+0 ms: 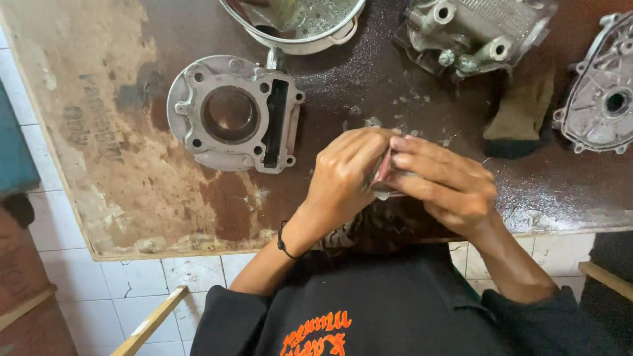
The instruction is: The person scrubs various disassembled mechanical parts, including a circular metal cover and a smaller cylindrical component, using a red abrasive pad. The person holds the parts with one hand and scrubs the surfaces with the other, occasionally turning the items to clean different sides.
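My left hand (343, 178) and my right hand (445, 184) meet over the near edge of a worn brown board (132, 191). Both are closed around a small grey metal part (382, 179) with a reddish strip against it; most of the part is hidden by my fingers. A black band sits on my left wrist. A grey engine cylinder block (234, 113) with a round bore lies flat on the board, to the left of my left hand.
A metal bowl (300, 23) of soapy liquid stands at the top middle. A finned engine head (475, 29) lies at the top right, a dark folded cloth (521, 112) below it, and a grey engine cover (603, 89) at the right edge. White floor tiles lie underneath.
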